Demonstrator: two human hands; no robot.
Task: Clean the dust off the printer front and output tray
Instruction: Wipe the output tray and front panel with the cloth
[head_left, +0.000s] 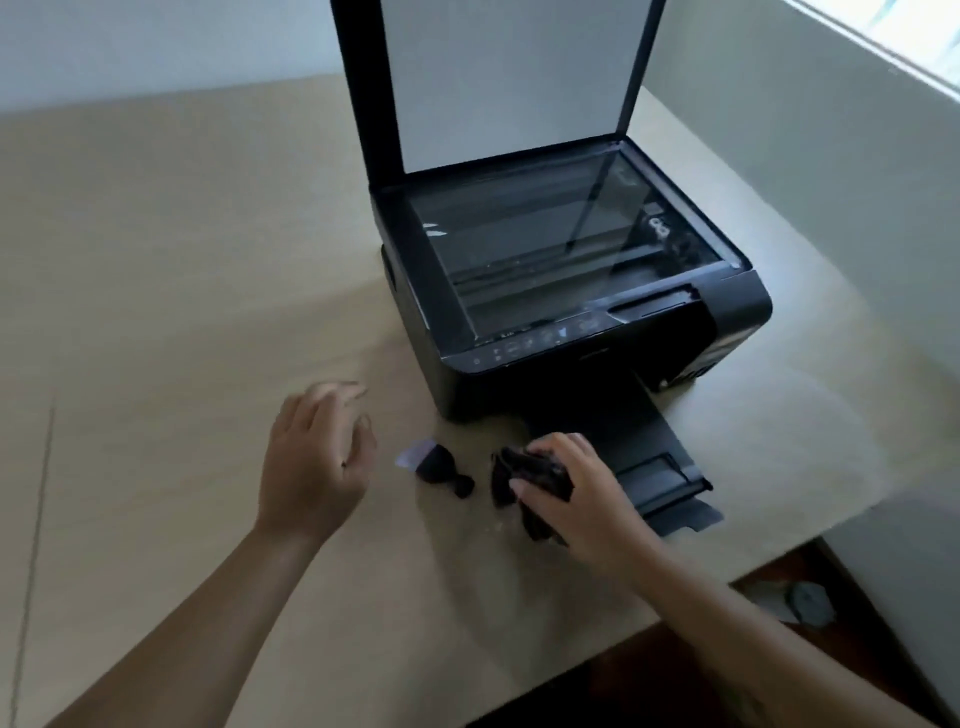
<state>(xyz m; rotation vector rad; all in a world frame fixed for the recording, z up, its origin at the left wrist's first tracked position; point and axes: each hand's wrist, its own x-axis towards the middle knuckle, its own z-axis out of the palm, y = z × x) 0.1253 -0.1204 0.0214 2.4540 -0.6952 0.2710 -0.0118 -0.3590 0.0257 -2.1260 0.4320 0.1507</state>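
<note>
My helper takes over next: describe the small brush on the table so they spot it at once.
Find the black printer with its lid raised on the tan table. Just before its front, left of the output tray, the brush lies between the left hand and the dark cloth that the right hand grips. Its pale lilac bristles and stubby dark handle set it apart.

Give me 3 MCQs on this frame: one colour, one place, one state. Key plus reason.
1. The printer is: A) white B) black C) red
2. The brush lies: A) on the table between left hand and right hand B) on the printer C) in the left hand
3. The right hand: A) is empty B) grips the cloth C) holds the brush
Key: 1 B, body is black; 2 A, it rests on tabletop between them; 3 B, fingers curl round the cloth.
</note>
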